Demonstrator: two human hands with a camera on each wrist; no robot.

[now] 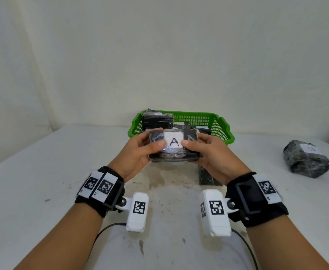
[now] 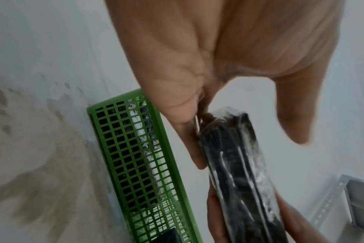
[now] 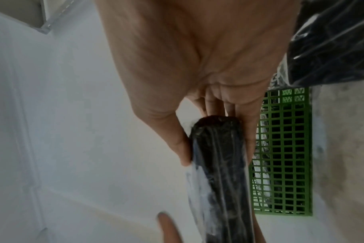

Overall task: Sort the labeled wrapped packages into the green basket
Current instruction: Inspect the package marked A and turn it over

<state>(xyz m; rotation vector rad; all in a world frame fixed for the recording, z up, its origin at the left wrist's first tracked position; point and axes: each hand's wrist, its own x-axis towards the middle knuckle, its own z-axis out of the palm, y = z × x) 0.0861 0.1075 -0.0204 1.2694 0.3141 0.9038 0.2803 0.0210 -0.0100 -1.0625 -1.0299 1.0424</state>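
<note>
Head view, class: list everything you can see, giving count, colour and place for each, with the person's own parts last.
Package labelled A: one, black with white label, held in front of the basket.
Green basket: one, far middle of the table, wrapped packages inside.
Package labelled B: one, dark grey, on the table at right.
Unlabelled-looking package: one, black, on the table under the right hand.
Table: one, white, stained.
Left hand: grips A's left end.
Right hand: grips A's right end.
</note>
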